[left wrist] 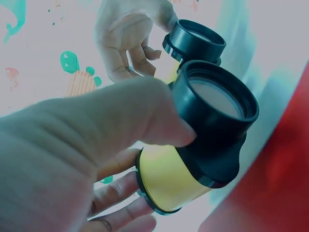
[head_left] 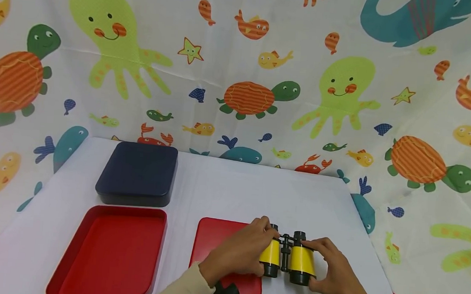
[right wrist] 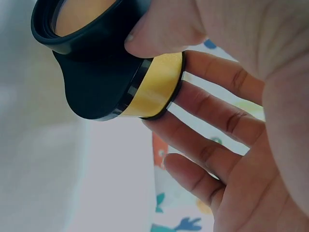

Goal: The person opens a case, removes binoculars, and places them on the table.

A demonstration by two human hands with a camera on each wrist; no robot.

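Observation:
Yellow-and-black binoculars are held between both hands, beside the right edge of a flat red lid-like panel. My left hand grips the left barrel, its thumb near the black end and its fingers along the far side. In the left wrist view, the thumb presses close to a round black lens rim. My right hand holds the right barrel, thumb at the near end and fingers at the far end. The right wrist view shows fingertips against the rim of the yellow barrel.
A shallow red tray lies at the left on the white table. Behind it sits a dark navy box with rounded corners. A curtain printed with sea animals hangs behind and around the table.

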